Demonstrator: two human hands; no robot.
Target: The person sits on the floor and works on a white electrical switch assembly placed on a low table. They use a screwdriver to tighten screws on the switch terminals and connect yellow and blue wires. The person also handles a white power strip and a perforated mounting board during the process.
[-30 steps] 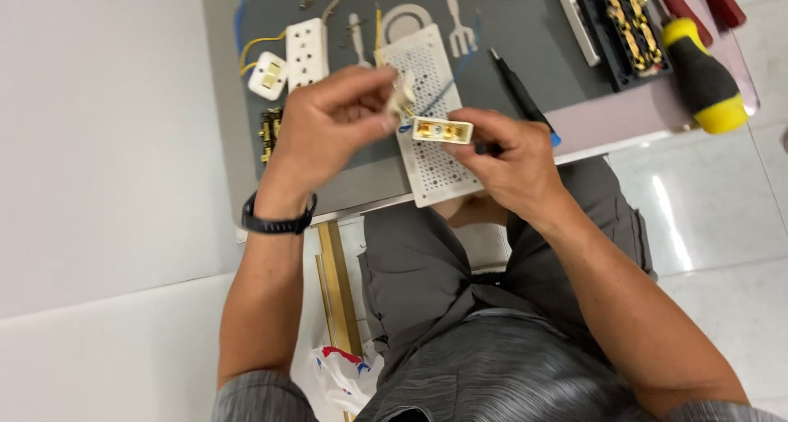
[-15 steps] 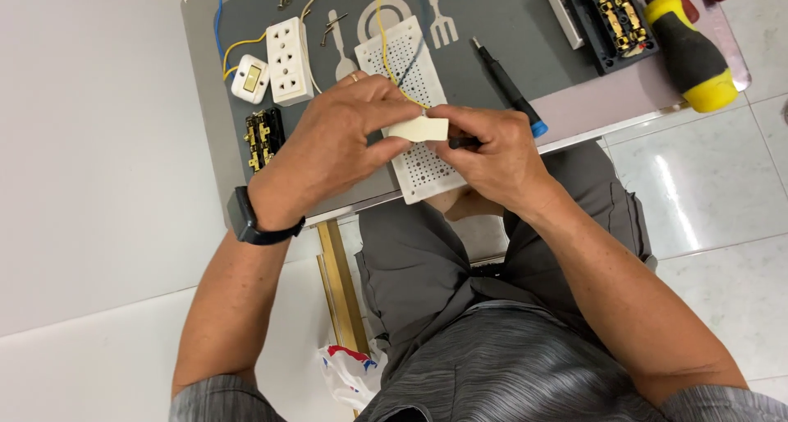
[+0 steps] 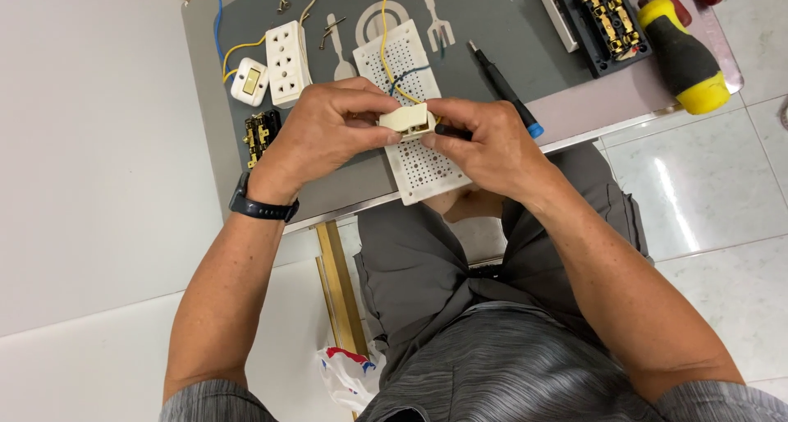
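A: What's in hand here?

B: Both hands are on one small cream plastic block (image 3: 408, 120), some kind of electrical fitting. The left hand (image 3: 324, 130) pinches its left end, the fingers (image 3: 361, 110) curled narrow around it. The right hand (image 3: 484, 143) closes on its right end, and something dark and slim pokes out by that thumb, though I cannot tell what it is.

A: Where does the block sit?

B: Held up in the air, just above the white perforated board (image 3: 410, 110), which lies on the grey surface (image 3: 509, 28). A yellow wire (image 3: 382, 28) and a blue one run down over the board toward the block; whether they are already fastened in it is hidden by the fingers.

A: So which step would you call it?

B: I judge it as fitting or seating work on the block, likely its wiring or a cover part. Both grips are tight and close together, which reads as pressing or aligning, not carrying.

A: What does the next move call for?

B: A steady left pinch while the right does the fine work. A black screwdriver with a blue tip (image 3: 502, 89) lies just right of the board if a terminal needs tightening.

A: Anything else around?

B: Left of the board, a white socket strip (image 3: 287, 62), a small switch (image 3: 249, 80) and a bare brass insert (image 3: 261, 135). Well right of it, a yellow-and-black handled tool (image 3: 683, 57).
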